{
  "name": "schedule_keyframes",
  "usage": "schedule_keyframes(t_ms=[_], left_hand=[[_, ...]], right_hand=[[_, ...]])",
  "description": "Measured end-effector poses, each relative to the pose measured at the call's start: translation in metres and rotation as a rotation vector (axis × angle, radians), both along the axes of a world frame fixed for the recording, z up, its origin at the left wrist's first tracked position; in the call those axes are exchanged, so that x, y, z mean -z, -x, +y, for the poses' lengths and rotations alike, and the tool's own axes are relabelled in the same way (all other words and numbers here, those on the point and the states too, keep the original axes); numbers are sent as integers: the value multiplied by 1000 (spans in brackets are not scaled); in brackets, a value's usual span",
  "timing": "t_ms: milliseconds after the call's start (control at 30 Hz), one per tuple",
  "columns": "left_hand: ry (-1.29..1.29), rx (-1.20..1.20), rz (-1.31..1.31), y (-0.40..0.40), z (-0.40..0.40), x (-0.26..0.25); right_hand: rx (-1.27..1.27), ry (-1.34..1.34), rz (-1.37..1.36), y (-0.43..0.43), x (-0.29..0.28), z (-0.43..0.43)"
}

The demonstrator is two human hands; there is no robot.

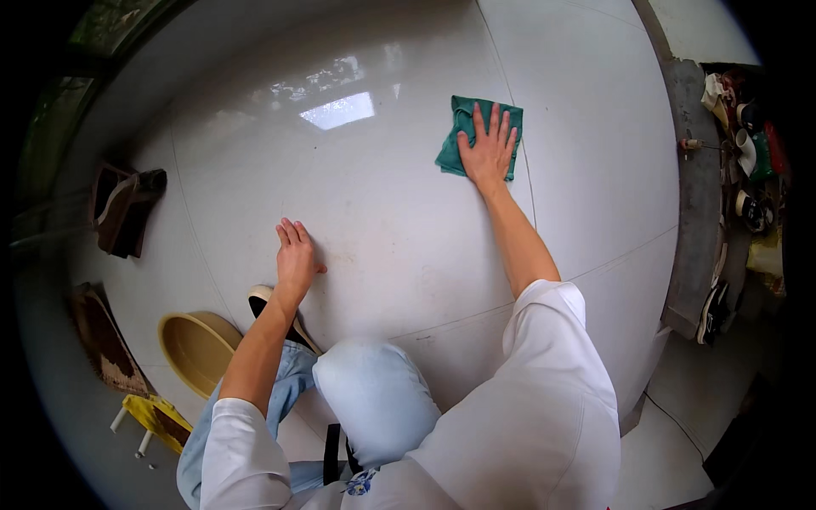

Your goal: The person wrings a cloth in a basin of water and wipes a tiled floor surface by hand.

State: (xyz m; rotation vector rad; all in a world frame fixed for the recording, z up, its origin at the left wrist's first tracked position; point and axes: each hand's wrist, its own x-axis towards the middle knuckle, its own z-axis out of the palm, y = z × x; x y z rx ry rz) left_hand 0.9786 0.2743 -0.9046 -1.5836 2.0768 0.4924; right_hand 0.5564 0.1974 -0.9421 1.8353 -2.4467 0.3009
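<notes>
My right hand (489,150) lies flat with spread fingers on a folded green cloth (464,161), pressing it to the glossy white tiled floor (395,191). The cloth lies over a dark tile joint near the top centre-right. My left hand (296,258) is at centre-left, close over the floor or resting on it, with nothing in it; its fingers are nearly straight and the thumb points to the right. Faint brownish smudges mark the tiles just right of that hand.
A tan plastic basin (220,328) stands beside my shoe (258,294) at the lower left. Farther left are a dark brown object (127,210), a worn brown mat (108,338) and a yellow item (153,414). A grey ledge (695,204) and shoes (752,210) line the right side.
</notes>
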Motion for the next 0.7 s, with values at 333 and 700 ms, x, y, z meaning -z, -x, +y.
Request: schedule_keyframes(t_ms=[333,700], left_hand=[[64,6,42,4,-4,-16],[64,-41,72,-5,4,-10]], right_hand=[[468,-215,-64,82,18,94],[-566,-281,-243,-76,-17,78]])
